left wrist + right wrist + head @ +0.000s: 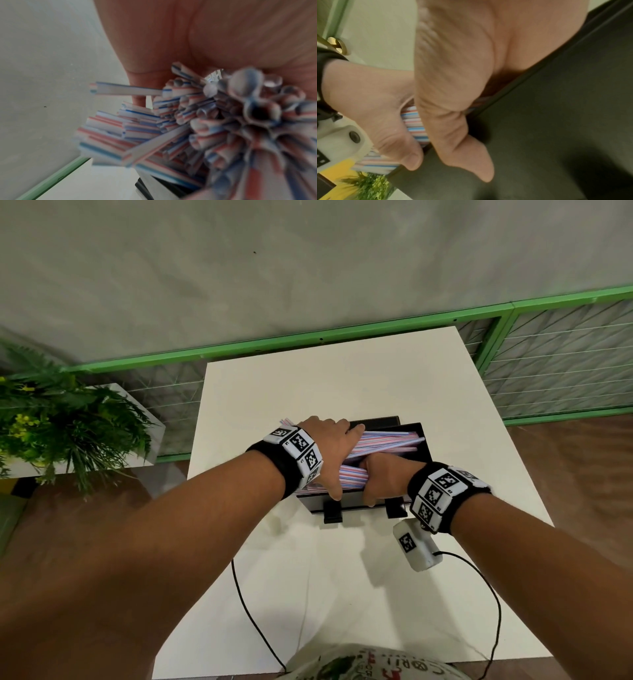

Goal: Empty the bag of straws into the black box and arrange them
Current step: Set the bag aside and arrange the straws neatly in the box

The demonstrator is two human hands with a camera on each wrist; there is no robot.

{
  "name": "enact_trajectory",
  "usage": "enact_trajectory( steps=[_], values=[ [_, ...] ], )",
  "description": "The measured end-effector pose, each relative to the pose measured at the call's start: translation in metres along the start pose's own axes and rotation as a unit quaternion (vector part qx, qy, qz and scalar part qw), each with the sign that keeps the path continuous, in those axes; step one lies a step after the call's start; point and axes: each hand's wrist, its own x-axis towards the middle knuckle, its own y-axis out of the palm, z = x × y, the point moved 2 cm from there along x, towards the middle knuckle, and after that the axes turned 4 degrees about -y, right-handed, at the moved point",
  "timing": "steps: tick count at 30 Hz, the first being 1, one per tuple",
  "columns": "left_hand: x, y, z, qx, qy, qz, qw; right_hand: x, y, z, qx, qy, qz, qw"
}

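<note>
A black box (356, 502) stands mid-table, filled with red, blue and white striped straws (387, 441). My left hand (325, 440) grips the bundle near its left end, fingers spread over the top and thumb at the front. That end sticks out past the box; the left wrist view shows the straws' (154, 128) open tips fanned out unevenly. My right hand (383, 477) straddles the front wall, fingers hidden inside by the straws. Its thumb (467, 148) lies outside on the box (539, 121). Striped straws (416, 121) show between the two thumbs.
The white table (342, 594) has bare surface around the box. A black cable (253, 621) runs across its near half. A green plant (51, 422) sits on a low stand to the left. A green-framed fence (342, 337) lies beyond the far edge.
</note>
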Motion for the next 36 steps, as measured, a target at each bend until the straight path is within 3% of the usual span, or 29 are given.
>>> enact_trajectory(
  steps=[6, 12, 24, 36],
  values=[
    [-0.002, 0.001, -0.001, -0.007, -0.007, -0.001, 1.0, 0.004, -0.008, 0.005, -0.041, -0.012, 0.025, 0.999],
    [-0.004, 0.0, -0.001, -0.015, -0.011, -0.004, 1.0, 0.001, -0.017, 0.007, -0.017, -0.02, 0.038, 0.999],
    [-0.007, -0.002, -0.001, -0.013, -0.013, -0.011, 1.0, -0.003, -0.01, -0.001, -0.004, -0.044, 0.0, 0.999],
    [-0.006, 0.002, 0.0, -0.012, -0.007, -0.004, 1.0, -0.033, -0.007, -0.026, -0.11, -0.016, -0.072, 0.991]
  ],
)
